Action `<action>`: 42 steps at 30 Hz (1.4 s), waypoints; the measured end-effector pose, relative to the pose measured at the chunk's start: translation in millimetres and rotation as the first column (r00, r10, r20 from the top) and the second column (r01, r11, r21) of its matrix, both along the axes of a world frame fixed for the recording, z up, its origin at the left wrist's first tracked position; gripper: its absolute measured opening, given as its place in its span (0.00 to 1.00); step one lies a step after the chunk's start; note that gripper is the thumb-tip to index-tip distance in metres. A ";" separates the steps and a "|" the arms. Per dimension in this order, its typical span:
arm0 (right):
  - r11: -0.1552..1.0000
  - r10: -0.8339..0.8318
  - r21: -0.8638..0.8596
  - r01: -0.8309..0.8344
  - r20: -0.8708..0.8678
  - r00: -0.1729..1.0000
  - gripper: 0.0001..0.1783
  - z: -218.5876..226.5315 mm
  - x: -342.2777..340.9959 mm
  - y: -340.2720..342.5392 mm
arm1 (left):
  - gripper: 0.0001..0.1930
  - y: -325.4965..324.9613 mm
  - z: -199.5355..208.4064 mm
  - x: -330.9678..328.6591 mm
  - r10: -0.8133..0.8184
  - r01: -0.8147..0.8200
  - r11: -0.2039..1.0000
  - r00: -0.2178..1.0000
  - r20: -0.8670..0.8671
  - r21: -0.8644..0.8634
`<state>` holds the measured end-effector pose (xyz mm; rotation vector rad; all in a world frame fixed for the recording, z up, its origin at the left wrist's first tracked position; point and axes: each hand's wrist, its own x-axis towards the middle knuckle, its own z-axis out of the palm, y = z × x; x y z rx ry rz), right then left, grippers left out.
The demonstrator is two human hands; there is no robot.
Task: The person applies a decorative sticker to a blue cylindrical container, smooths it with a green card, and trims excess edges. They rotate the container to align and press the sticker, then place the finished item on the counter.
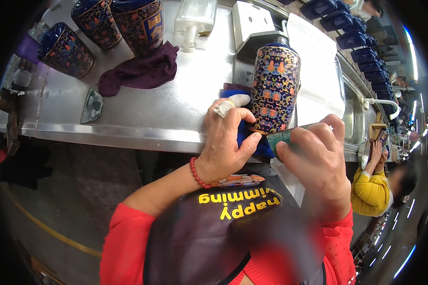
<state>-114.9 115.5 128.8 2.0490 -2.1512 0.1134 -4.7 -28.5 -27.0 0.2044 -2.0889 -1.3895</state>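
A dark blue bottle (276, 88) with an orange and gold floral pattern lies on the bench, its neck pointing away from me and its base toward me. My left hand (226, 142) has thumb and forefinger pinched at the base's left edge; white cloth covers wrap some of its fingers. In my right hand (318, 154) is a flat, greenish see-through piece (278, 137), its edge against the bottle's base. The exact kind of that piece cannot be made out. Blue cloth (264, 149) shows beneath the base, between my hands.
Several patterned blue bottles (66, 50) stand at the back left beside a crumpled purple cloth (140, 71). A clear glass piece (92, 105) lies near the metal bench's edge (128, 140). Behind are a clear bottle (195, 19) and a white box (252, 23). A yellow-sleeved person (372, 192) works at right.
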 end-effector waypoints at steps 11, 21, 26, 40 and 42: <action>1.000 -0.015 -0.003 0.015 -0.014 1.000 0.11 0.8 -1.3 -2.8 | 0.15 -2.2 0.4 -0.2 -0.016 0.016 0.998 1.000 0.002 0.062; 1.000 -0.013 -0.014 0.012 -0.020 1.000 0.11 0.9 -1.9 0.2 | 0.20 2.2 0.6 -2.9 0.027 -0.027 0.999 0.999 0.040 0.019; 0.999 -0.023 -0.034 0.023 -0.003 1.000 0.11 0.3 -1.6 1.9 | 0.21 0.2 0.9 -2.5 0.008 -0.009 1.000 0.999 0.045 0.016; 0.947 -0.273 -0.035 0.320 0.439 0.856 0.17 -12.9 11.1 11.7 | 0.17 -4.1 -1.2 -1.8 -0.021 0.020 0.999 1.000 0.013 0.046; 0.926 -0.328 0.030 0.377 0.558 0.762 0.18 -14.4 17.1 14.9 | 0.16 -4.7 -0.5 -1.1 -0.022 0.021 0.998 1.000 0.020 0.051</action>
